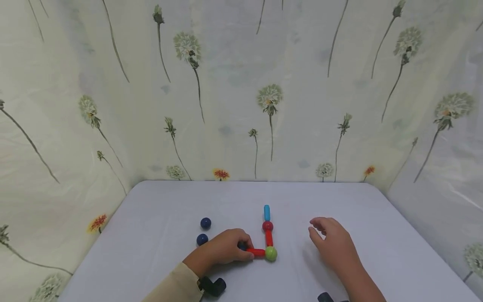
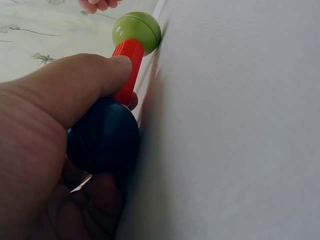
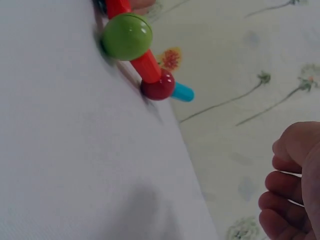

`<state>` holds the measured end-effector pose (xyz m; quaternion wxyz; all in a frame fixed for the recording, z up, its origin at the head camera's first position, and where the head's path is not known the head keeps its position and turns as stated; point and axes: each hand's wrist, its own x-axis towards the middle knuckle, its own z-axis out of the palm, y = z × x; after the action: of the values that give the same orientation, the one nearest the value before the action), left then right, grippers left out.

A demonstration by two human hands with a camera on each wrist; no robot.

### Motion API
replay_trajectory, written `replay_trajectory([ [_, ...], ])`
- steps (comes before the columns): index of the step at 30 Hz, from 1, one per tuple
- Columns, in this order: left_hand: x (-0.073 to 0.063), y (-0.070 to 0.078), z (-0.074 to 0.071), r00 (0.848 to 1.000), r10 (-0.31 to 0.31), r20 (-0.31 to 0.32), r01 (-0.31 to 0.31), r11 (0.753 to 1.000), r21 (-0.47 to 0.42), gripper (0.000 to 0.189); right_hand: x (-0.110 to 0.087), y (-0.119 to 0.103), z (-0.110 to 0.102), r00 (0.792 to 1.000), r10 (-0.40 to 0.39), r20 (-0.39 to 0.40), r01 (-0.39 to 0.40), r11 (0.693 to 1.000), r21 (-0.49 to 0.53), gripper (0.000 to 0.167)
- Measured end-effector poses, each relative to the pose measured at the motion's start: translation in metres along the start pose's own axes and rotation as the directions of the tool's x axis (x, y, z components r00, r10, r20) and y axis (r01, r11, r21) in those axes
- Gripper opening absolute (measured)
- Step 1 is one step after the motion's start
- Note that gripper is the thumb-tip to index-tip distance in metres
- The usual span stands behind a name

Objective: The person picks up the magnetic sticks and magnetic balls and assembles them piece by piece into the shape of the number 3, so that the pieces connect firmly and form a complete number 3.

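Note:
My left hand point(image 1: 226, 247) pinches a red rod point(image 1: 258, 253) low over the white table. A dark blue ball point(image 2: 104, 134) sits at the rod's near end, cupped inside that hand. The other end meets a lime green ball point(image 1: 271, 253). From there a second red rod point(image 1: 268, 238) runs away from me to a dark red ball point(image 1: 267, 226), with a light blue rod point(image 1: 266, 212) beyond it. Together they form an L on the tabletop. Off to the right, my right hand point(image 1: 333, 245) hovers with loosely bent fingers, holding nothing.
Two loose dark blue balls, a far one point(image 1: 205, 223) and a nearer one point(image 1: 202, 239), lie left of the L, close to my left hand. The white table point(image 1: 162, 209) ends against a flower-patterned cloth point(image 1: 234, 105) at the back and sides.

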<state>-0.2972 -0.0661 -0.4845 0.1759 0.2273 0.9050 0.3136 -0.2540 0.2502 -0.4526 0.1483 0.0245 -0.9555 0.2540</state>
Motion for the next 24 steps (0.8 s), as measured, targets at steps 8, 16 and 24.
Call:
replay_trajectory([
  [8,0.001,0.0,-0.001,1.0,-0.006,-0.001,0.006,1.0,0.013,0.012,-0.004,0.022,-0.016,0.997,0.051,0.062,-0.051,0.999,-0.006,0.03],
  [16,0.0,0.0,0.001,1.0,-0.016,-0.002,0.016,1.0,-0.01,0.012,-0.006,0.037,-0.022,0.987,0.094,0.133,-0.089,0.995,-0.044,0.033],
  [24,-0.001,0.0,0.002,1.0,-0.023,-0.01,0.023,1.0,-0.011,0.012,-0.005,0.05,-0.028,0.964,0.181,0.195,-0.175,0.983,-0.045,0.04],
])
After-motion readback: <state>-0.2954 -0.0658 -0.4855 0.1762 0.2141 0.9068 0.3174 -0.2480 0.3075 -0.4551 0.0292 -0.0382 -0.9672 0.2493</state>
